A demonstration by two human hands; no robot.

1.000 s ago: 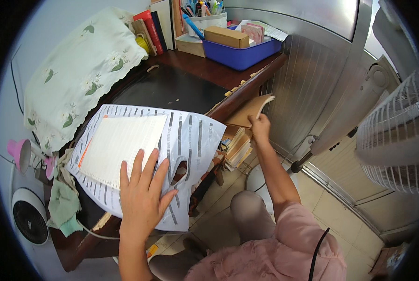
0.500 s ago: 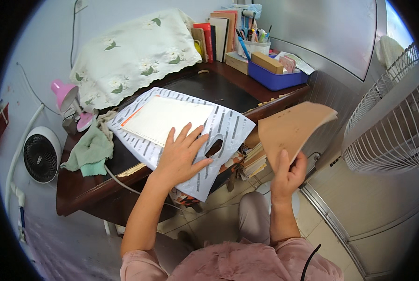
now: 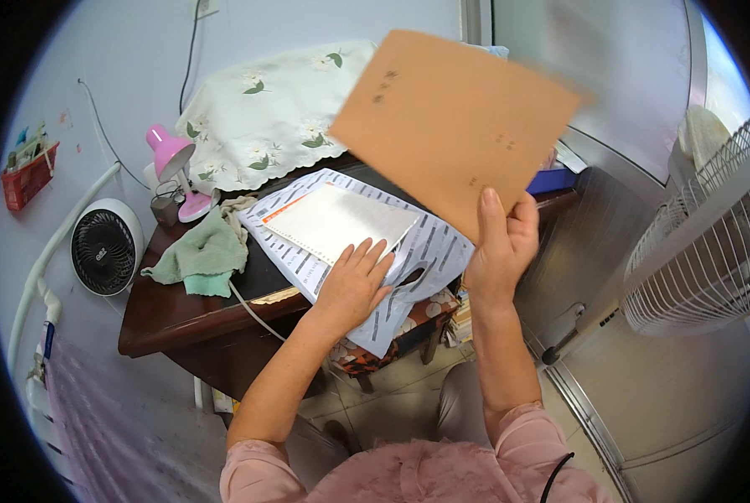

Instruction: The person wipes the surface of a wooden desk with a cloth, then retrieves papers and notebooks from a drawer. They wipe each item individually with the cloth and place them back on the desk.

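Notepad lies on a plastic bag across the tabletop, left hand flat at the notepad's near edge, grip uncurled. Kraft-covered booklet, held up, is pinched near its lower corner by right hand; judged light, bendable, best held mid-edge.

Your head camera, a wide fisheye, looks down and forward over your blouse at the bottom, near the desk across the middle; the booklet blocks its upper centre, and darkness rounds the corners.
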